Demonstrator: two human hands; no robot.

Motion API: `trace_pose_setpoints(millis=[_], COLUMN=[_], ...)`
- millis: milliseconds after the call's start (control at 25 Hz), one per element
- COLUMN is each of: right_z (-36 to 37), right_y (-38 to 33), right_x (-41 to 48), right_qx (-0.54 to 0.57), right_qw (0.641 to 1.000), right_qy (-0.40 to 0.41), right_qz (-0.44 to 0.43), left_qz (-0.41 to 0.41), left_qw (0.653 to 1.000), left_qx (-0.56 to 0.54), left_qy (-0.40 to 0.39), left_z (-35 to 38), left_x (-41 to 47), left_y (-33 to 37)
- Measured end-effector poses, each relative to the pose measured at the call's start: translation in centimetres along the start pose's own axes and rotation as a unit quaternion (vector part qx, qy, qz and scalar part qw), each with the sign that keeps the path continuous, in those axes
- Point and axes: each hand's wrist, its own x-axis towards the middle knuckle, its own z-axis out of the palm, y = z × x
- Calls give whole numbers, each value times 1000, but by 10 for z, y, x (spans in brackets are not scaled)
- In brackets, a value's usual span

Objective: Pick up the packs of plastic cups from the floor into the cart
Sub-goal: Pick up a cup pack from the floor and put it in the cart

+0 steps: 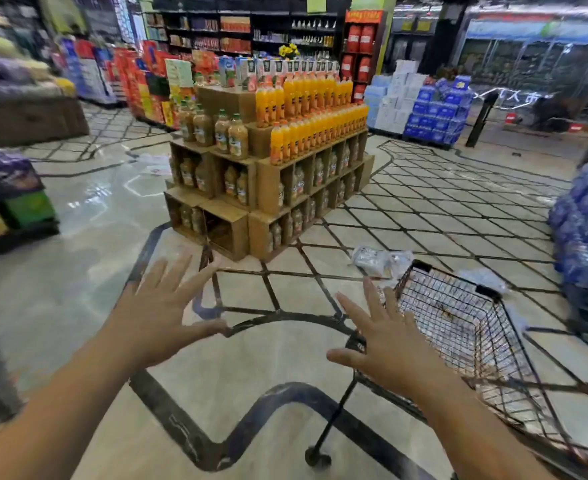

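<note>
Both my hands are raised in front of me with fingers spread and nothing in them. My left hand point(162, 308) hovers over the tiled floor. My right hand point(388, 336) is beside the near left corner of the wire shopping cart point(486, 296). Clear packs of plastic cups point(377, 259) lie on the floor just beyond the cart's front edge. Another clear pack point(483, 277) lies past the cart's far right corner. More clear packs show through the cart's mesh; whether they are inside it or under it I cannot tell.
A stepped cardboard display of juice bottles point(268, 161) stands ahead in the aisle. Stacked blue water packs point(587, 230) rise on the right. Shelving and boxed goods point(12, 199) line the left. More clear packs point(155, 164) lie on the glossy floor left of the display.
</note>
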Motion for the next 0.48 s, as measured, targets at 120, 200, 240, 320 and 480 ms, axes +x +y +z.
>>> trace_pose_setpoints(millis=[120, 200, 240, 320, 480], right_z=[20, 33, 39, 50, 53], right_y=[-40, -57, -66, -83, -92], right_x=[31, 47, 53, 68, 75], right_qx=[-5, 11, 16, 28, 59], right_qw=[1000, 1000, 1000, 998, 992], right_qy=[-4, 7, 0, -28, -57], right_qz=[-7, 11, 18, 46, 92], left_qz=[-12, -21, -22, -39, -15], left_qw=[1000, 999, 999, 998, 994], left_qx=[-21, -38, -37, -36, -45], left_qy=[3, -16, -24, -44, -94], left_z=[21, 33, 37, 35, 22], left_x=[9, 16, 19, 31, 66], left_y=[-68, -110, -124, -149, -160])
